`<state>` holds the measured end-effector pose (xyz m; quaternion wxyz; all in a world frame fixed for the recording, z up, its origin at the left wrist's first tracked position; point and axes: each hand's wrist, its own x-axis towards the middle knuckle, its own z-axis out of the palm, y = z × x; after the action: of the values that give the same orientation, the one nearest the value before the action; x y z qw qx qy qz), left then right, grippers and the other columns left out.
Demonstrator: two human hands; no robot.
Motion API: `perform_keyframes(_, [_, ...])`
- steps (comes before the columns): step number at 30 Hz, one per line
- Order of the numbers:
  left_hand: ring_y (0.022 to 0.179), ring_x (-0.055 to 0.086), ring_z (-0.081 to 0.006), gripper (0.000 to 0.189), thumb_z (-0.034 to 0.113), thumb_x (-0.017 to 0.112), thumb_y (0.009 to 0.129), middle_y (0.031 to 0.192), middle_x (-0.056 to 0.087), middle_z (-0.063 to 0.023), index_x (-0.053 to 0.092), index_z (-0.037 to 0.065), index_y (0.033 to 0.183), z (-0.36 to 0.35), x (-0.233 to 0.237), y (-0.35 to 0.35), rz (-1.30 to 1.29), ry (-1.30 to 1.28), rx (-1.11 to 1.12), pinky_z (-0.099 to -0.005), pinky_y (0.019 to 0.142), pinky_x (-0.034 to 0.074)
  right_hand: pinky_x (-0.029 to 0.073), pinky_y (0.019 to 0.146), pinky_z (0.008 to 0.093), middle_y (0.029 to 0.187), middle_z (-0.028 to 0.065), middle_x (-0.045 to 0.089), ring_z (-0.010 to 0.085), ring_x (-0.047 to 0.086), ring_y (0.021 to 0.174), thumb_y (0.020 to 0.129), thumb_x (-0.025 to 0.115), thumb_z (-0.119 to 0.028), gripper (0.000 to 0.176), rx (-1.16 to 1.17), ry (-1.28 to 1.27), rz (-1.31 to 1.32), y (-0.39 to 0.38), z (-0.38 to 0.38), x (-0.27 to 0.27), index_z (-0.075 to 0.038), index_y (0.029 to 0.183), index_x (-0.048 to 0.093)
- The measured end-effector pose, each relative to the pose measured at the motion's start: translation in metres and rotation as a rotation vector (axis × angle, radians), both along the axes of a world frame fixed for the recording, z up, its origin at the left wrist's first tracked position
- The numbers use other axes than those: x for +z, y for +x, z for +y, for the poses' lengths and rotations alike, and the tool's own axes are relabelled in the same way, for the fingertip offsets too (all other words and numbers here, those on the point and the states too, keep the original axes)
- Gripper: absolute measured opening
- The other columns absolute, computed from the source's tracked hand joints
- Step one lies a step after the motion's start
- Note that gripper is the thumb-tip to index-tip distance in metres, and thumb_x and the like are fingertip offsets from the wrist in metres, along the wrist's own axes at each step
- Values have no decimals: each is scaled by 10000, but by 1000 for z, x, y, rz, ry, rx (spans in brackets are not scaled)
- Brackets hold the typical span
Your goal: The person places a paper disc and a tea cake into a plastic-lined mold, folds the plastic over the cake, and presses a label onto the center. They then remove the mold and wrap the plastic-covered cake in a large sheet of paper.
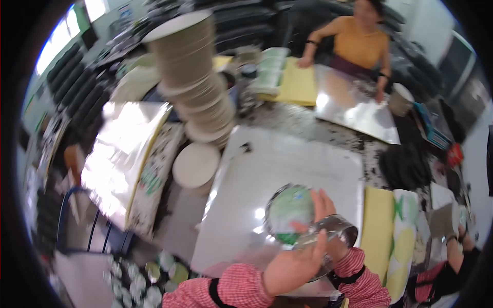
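Note:
A round green-topped piece [291, 211] with a dark rim lies on the shiny metal sheet [246, 169] in front of me. My right hand [327, 213] is at its right edge, fingers stretched out and apart. A shiny, see-through curved strip [339, 224] loops across in front of that hand and hides part of it. From the lower left my left hand [298, 264] reaches in, its fingers closed at the lower part of the strip. Motion blur softens both hands.
A tall stack of round beige discs [187, 66] stands beyond the sheet's left edge, a lower round stack [196, 165] before it. Shiny sheets [120, 154] lie left, a yellow sheet [378, 220] right. Across the table a person [362, 41] handles another metal sheet [354, 105]; another person's hand [454, 249] is at right.

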<state>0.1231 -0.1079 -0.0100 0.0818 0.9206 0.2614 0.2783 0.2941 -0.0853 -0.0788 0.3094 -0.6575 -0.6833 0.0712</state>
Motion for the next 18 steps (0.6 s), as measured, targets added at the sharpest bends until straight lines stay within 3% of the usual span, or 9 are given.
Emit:
perform_keyframes(4, [478, 515, -78, 609, 141, 585, 810, 702, 511, 12, 491, -84, 1369, -35, 23, -20, 152, -20, 269, -243, 413, 439, 484, 978, 438, 1380, 251, 503, 413, 527, 1221, 800, 787, -406, 804, 115, -59, 75, -90, 15, 8, 13, 1403, 460])
perform_keyframes(6, [478, 519, -83, 610, 135, 582, 809, 686, 502, 10, 484, -96, 1365, -43, 25, -33, 91, -88, 343, -244, 412, 441, 511, 956, 375, 1281, 184, 603, 294, 592, 1185, 830, 787, -256, 647, 813, -593, 710, -133, -2, 2, 2, 1359, 517])
perform_keyframes(9, [543, 603, -155, 629, 92, 587, 799, 741, 590, -55, 440, -106, 1378, -41, 4, -53, 133, -273, 417, -280, 441, 475, 549, 838, 309, 1235, 141, 632, 174, 622, 1081, 865, 728, -92, 491, 611, -598, 731, -104, -17, -36, -11, 1318, 557])
perform_keyframes(10, [573, 635, -188, 627, 77, 586, 803, 773, 627, -87, 426, -104, 1382, -39, -13, -57, 126, -344, 434, -298, 452, 486, 545, 757, 308, 1147, 87, 672, 122, 627, 1003, 883, 676, -21, 385, 538, -641, 1024, -90, -21, -24, -4, 1260, 599])
perform_keyframes(12, [636, 666, -283, 547, 64, 570, 837, 848, 664, -155, 437, -104, 1340, -27, -54, -68, 176, -482, 451, -355, 508, 517, 542, 782, 371, 963, 106, 698, 265, 682, 899, 838, 698, -71, 314, 616, -457, 101, -74, -15, 19, -7, 1143, 661])
perform_keyframes(13, [669, 666, -315, 490, 69, 561, 858, 852, 662, -167, 460, -75, 1315, -21, -81, -75, 91, -563, 467, -385, 557, 525, 535, 843, 426, 1034, 148, 686, 359, 652, 1006, 799, 729, -122, 379, 632, -414, -21, -67, -20, 28, -32, 1161, 662])
perform_keyframes(16, [804, 643, -362, 287, 111, 600, 875, 850, 644, -153, 567, 29, 1148, -15, -85, -111, -117, -704, 536, -441, 712, 522, 469, 978, 484, 1245, 184, 626, 418, 554, 1208, 764, 808, -233, 524, 478, -135, 1, -39, -45, 19, -24, 1210, 629])
perform_keyframes(17, [841, 627, -343, 224, 130, 634, 856, 864, 634, -127, 588, 58, 1062, -9, -79, -135, -185, -750, 401, -432, 733, 514, 469, 978, 484, 1245, 184, 626, 418, 554, 1208, 764, 808, -233, 524, 493, -135, 7, -27, -56, 15, -24, 1210, 629])
perform_keyframes(18, [878, 610, -324, 164, 150, 668, 837, 878, 624, -102, 609, 86, 977, -2, -73, -158, -256, -791, 258, -424, 754, 505, 454, 1001, 511, 1356, 215, 524, 456, 487, 1266, 726, 816, -396, 669, 441, -105, -31, -14, -69, 12, -51, 1259, 604])
